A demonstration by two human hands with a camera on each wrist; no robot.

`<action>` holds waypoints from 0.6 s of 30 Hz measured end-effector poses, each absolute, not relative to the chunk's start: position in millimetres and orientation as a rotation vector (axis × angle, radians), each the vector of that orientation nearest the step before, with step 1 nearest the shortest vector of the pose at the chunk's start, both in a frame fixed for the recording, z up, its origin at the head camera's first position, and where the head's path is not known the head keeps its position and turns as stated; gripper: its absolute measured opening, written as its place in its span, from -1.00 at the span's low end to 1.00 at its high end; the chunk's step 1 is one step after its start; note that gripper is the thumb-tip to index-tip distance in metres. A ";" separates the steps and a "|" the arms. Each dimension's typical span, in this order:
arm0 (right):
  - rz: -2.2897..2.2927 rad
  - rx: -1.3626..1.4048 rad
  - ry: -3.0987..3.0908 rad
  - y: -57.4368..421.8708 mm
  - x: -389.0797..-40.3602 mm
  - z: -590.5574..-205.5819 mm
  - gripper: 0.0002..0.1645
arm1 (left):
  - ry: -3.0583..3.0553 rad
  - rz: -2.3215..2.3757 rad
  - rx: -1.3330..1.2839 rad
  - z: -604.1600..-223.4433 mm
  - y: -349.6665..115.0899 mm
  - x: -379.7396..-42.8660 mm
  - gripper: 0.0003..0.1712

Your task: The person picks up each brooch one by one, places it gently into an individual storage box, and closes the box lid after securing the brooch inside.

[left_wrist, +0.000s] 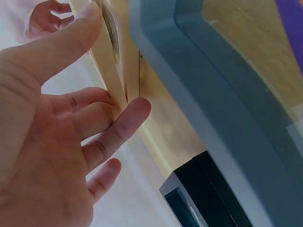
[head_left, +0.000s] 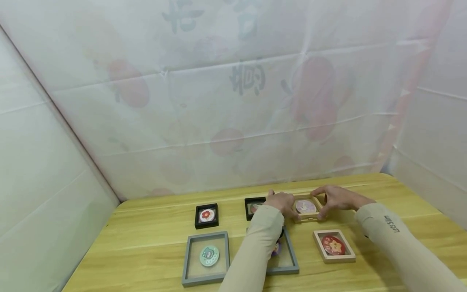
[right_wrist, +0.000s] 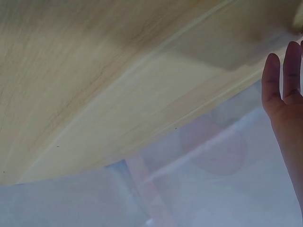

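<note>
Both hands hold a light wooden square frame with a round pale lavender badge behind its pane, at the back right of the table. My left hand pinches its left side; the left wrist view shows the thumb on one face of the frame edge and fingers on the other. Across from it, my right hand grips the right side between thumb and fingers. In the right wrist view only some fingers of the right hand show, at the right border.
Just left of my left hand is a small black frame, partly hidden. Another black frame with a flower badge lies farther left. Nearer are two grey frames, one at left, one under my left forearm, and a wooden frame with a red star badge.
</note>
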State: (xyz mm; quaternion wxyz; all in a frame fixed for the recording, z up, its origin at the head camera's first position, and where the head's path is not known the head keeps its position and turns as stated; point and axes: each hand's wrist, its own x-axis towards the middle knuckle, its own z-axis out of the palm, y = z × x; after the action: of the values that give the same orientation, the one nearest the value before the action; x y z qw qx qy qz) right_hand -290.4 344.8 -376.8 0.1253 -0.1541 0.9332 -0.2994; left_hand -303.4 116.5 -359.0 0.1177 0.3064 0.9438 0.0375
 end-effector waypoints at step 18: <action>-0.752 -0.519 2.827 339.2 -287.6 -376.6 0.01 | 2.814 0.052 0.904 -361.1 117.6 -298.0 -0.63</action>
State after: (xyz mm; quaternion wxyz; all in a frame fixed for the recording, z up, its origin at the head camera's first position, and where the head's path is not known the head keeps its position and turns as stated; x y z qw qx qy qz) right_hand -287.6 339.2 -376.6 0.0852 -0.1742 0.9480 -0.2523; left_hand -298.0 117.6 -361.1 0.0924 0.3045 0.9479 0.0176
